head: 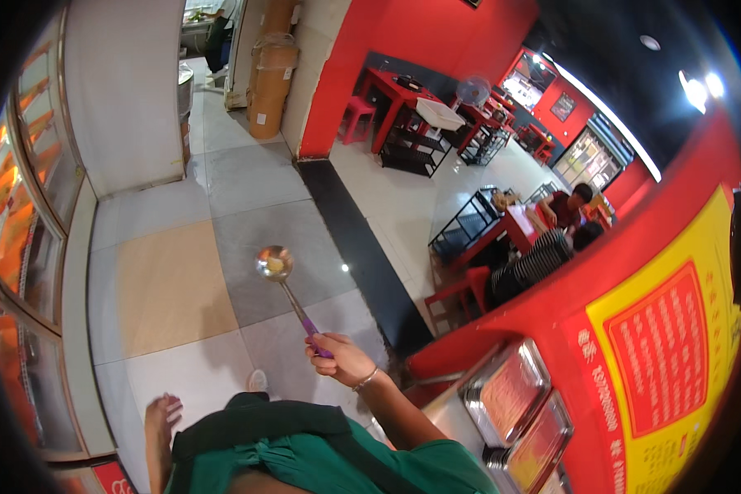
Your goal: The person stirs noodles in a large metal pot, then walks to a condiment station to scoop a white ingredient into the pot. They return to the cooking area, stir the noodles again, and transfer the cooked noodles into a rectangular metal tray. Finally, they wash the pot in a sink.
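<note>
My right hand, with a bracelet at the wrist, grips the purple handle of a metal ladle held out over the tiled floor. The ladle's bowl points away from me, and something small and yellowish shows in it. Low on the left, my left hand hangs beside my green clothing with its fingers a little apart and nothing in them. Below and to the right of my right arm, metal trays lie on a steel counter.
A glass-fronted display case lines the left side. Brown cylindrical containers stand near a doorway. Beyond a red partition two people sit at a red table. A wheeled black rack stands farther back, near a red stool.
</note>
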Demonstrator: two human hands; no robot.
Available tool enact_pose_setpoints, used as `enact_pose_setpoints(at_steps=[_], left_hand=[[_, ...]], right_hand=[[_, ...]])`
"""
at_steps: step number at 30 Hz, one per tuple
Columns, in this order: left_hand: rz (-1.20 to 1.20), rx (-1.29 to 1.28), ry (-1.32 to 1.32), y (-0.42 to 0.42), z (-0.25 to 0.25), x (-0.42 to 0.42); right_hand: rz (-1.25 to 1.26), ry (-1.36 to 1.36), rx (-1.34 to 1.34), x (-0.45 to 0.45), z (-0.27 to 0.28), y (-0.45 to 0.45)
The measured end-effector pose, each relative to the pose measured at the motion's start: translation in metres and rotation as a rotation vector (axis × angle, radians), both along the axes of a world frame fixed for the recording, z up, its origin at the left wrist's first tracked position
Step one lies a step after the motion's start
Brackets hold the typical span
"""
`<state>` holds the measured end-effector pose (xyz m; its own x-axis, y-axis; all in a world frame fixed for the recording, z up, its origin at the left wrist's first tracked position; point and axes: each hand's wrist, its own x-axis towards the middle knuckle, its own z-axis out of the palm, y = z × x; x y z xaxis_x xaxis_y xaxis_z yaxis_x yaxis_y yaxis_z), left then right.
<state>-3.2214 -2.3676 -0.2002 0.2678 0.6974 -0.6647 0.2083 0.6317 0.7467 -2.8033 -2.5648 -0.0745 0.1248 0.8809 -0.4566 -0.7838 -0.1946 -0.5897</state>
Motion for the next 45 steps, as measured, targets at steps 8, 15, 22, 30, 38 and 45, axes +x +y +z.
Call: enact_pose_setpoints(at_steps=[8,15,22,30,38,45], left_hand=[[-0.377,0.414,-0.16,0.266,0.107,0.354],[-0.384,0.624,-0.124,0.469,0.107,0.563],[-0.105,0.429,0.173,0.588,0.036,0.598],[0.249,0.31,0.444,0.723,-0.028,0.617],[0.029,0.815,0.337,1.083,0.024,0.812],[-0.333,0.86,0.22,1.33,0.122,0.958]], right_hand=[[-0.132,-0.009,0.013,0.201,0.036,0.183],[-0.083,-0.093,0.021,0.404,0.021,0.385],[0.078,-0.123,-0.026,0.572,0.04,0.598],[0.196,-0.124,0.017,0.692,0.036,0.874],[0.236,-0.088,0.0,0.78,0.067,1.145],[0.284,-0.115,0.064,0.856,0.052,1.394]])
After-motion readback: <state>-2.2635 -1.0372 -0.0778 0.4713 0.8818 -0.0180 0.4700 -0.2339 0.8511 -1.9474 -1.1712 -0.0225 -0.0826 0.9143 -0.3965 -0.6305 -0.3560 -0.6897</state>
